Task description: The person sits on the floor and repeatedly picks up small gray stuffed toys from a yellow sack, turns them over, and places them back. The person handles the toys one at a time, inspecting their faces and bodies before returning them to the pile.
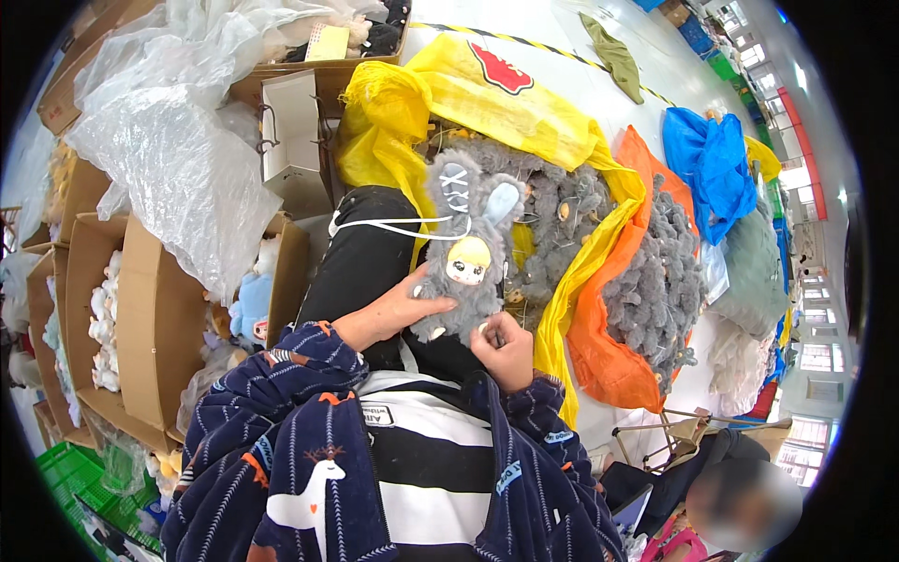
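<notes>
1. My left hand (389,311) sits just left of the frame's centre, fingers curled round the lower left side of a grey plush doll (465,258), gripping it.
2. My right hand (504,351) is a little lower and to the right, closed on the doll's bottom right edge; I cannot tell whether something small is pinched in the fingertips.
3. The doll stands upright in the middle of the frame, resting on my lap against my black trousers (361,267). It has long grey ears, one with a pale blue inside, and a small pale face with yellow hair.
4. A white cord (398,223) runs across the trousers just left of the doll's ears.
5. Right behind the doll, in the upper centre, an open yellow bag (506,108) holds a heap of similar grey plush toys (562,220).
6. To the right of it an orange bag (609,361) holds more grey plush, and further up right lies a blue bag (712,164).
7. On the left of the frame stand open cardboard boxes (154,328) with pale plush toys inside, and above them a big clear plastic sheet (173,164).
8. My dark blue patterned sleeves (281,421) and a black-and-white striped top (435,468) fill the lower centre.
9. A green crate (70,473) shows at the lower left, and another person (740,501) sits at the lower right.
</notes>
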Demonstrator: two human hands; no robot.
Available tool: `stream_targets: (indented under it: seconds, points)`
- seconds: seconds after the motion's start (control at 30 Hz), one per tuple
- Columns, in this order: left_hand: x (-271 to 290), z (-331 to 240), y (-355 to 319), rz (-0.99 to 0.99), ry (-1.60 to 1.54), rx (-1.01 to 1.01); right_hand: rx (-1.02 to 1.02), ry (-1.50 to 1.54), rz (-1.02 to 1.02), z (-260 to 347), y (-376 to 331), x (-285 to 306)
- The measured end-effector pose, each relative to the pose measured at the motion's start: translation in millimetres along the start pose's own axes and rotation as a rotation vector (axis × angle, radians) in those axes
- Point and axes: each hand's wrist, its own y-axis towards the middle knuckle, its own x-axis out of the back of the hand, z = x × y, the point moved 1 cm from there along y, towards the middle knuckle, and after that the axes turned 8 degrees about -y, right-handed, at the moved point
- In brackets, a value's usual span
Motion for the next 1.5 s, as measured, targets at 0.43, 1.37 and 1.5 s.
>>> stream_targets:
  seconds: [0.43, 1.37, 1.5]
  points:
    - [-12.8, -14.7, -3.7, -0.178, 0.115, -0.141, 0.183, -0.145, 0.247, 35.3, -11.4, 24.7]
    - [-11.3, -9.0, -1.9, -0.181, 0.151, -0.216, 0.294, -0.375, 0.096, 50.2, 20.9, 12.7]
    - [-15.6, -13.5, -4.3, -0.21, 0.183, -0.194, 0.312, -0.438, 0.082, 52.3, 21.8, 13.2]
